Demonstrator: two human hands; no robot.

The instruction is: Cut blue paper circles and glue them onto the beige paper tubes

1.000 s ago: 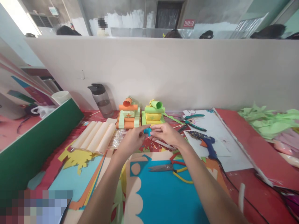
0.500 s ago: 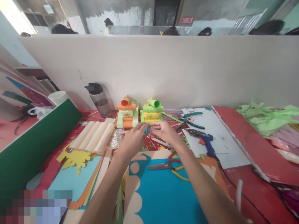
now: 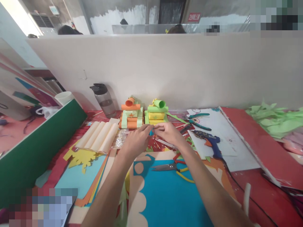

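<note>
My left hand [image 3: 139, 138] and my right hand [image 3: 167, 133] meet over the middle of the table, fingers bent and pinching a small blue paper piece [image 3: 151, 132] between them. Most of that piece is hidden by the fingers. Just behind them stand two models of rolled paper, an orange and pale green one [image 3: 131, 115] and a green and yellow one [image 3: 156, 113]. Below my wrists lies a large blue sheet [image 3: 170, 195] with a scalloped cream edge. Scissors [image 3: 165, 167] with red and yellow handles rest on it, partly beneath my right forearm.
To the right are a blue glue gun [image 3: 211, 145] with its cord, green-handled pliers [image 3: 200, 121] and a red board [image 3: 258, 142]. Leftward stand a water bottle [image 3: 104, 101], rolled cream paper [image 3: 98, 137], stacked coloured sheets [image 3: 78, 176] and a green panel [image 3: 47, 151]. A white partition [image 3: 165, 66] closes the back.
The whole view has shifted slightly, so things sit a little farther right. Both hands keep their pinch on the blue paper piece, with only slight finger movement.
</note>
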